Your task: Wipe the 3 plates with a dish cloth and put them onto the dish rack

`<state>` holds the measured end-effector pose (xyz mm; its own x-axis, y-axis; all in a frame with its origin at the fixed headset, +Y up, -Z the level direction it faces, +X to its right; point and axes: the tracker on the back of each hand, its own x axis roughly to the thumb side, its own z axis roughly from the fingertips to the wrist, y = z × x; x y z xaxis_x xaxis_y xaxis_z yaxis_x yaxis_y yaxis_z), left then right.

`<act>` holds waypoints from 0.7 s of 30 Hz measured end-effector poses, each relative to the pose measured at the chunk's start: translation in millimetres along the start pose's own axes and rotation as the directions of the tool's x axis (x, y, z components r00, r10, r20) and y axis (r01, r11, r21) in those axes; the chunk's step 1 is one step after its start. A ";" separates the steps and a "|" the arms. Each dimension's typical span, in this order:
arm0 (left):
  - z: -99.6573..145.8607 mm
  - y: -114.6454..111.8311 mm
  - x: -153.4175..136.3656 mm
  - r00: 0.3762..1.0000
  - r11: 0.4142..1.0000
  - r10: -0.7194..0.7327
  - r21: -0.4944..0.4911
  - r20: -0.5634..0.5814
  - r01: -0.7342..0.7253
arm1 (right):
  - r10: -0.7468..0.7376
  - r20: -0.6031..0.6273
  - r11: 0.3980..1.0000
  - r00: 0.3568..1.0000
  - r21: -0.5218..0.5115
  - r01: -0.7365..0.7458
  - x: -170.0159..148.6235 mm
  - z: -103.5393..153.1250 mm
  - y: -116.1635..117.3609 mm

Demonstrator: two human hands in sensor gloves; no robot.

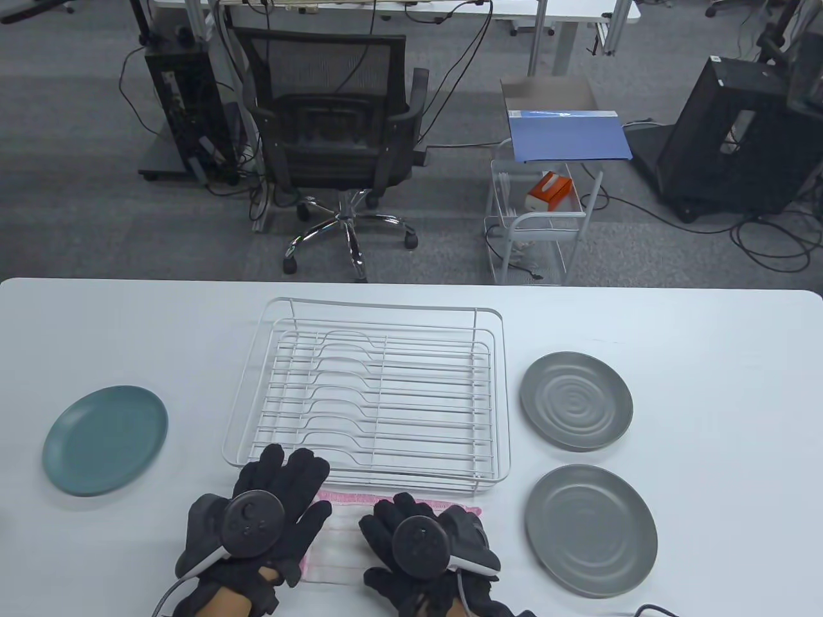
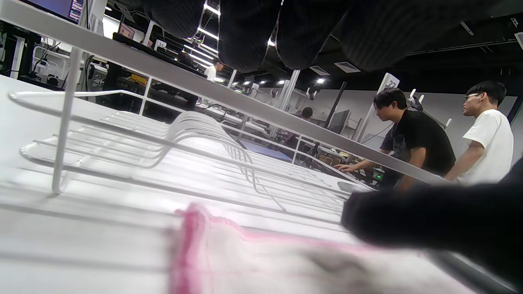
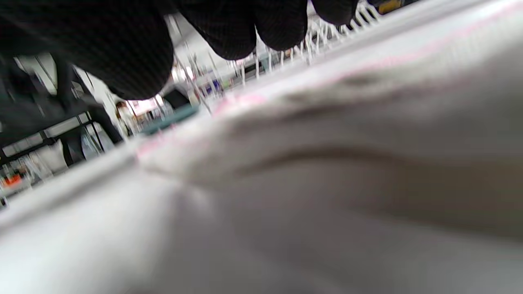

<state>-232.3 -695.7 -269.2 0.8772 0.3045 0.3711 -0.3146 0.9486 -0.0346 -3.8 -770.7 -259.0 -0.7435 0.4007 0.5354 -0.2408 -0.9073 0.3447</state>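
My left hand (image 1: 286, 485) lies flat with its fingers spread, fingertips at the front rail of the white wire dish rack (image 1: 386, 304) and thumb on the pink-edged white dish cloth (image 1: 344, 540). My right hand (image 1: 421, 517) rests on the cloth's right half, holding nothing that I can see. A teal plate (image 1: 105, 439) lies flat to the left of the rack. Two grey plates lie to its right, one farther (image 1: 576, 400) and one nearer (image 1: 590, 530). The left wrist view shows the rack (image 2: 204, 92) beyond the cloth (image 2: 245, 261). In the right wrist view the rumpled cloth (image 3: 327, 163) fills the frame.
The rack holds nothing. Beyond the table's far edge stand an office chair (image 1: 341, 141) and a small wire cart (image 1: 540, 225). Two people (image 2: 412, 139) stand in the background of the left wrist view.
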 end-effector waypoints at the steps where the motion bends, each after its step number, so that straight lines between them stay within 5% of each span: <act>1: 0.0 0.2 -0.1 1.000 1.000 0.001 0.001 0.000 -0.001 | 0.012 -0.008 1.000 1.000 0.014 -0.012 -1.0 -1.4 2.6; 5: -0.4 0.2 0.2 1.000 1.000 0.003 -0.003 0.000 -0.003 | 0.057 -0.095 0.972 0.994 0.230 -0.034 -8.1 -6.9 20.3; 21: -0.8 2.3 -2.9 1.000 1.000 0.016 -0.006 -0.019 -0.017 | 0.191 -0.080 0.982 0.978 0.012 -0.191 3.5 -12.3 9.6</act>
<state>-235.3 -694.3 -271.1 0.8787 0.3216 0.3526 -0.3269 0.9439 -0.0464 -16.4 -779.5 -263.3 -0.8233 0.2084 0.5280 -0.0873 -0.9656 0.2451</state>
